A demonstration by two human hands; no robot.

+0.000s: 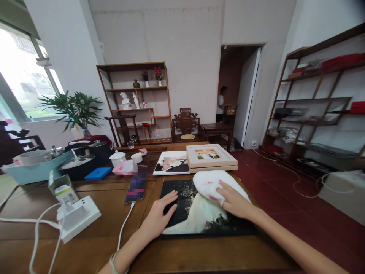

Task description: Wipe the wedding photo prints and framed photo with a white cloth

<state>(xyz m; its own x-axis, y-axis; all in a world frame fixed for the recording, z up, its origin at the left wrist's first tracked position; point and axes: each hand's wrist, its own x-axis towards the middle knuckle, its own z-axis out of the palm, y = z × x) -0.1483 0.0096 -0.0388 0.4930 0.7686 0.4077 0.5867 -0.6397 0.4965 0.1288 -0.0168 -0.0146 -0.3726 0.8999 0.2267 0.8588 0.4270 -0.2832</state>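
A dark photo print (182,215) with a white shape on it lies flat on the wooden table (94,243) in front of me. My left hand (161,215) rests flat on its left edge, fingers spread. My right hand (232,199) presses down on a white cloth (212,182) that lies on the print's upper right part, fingers closed over the cloth.
Behind the print lie a second photo print (171,163) and a stack of framed pictures (210,156). A phone (136,187) on a white cable, a white power strip (78,217), pots, cups and a blue box stand to the left. A person stands in the far doorway (221,102).
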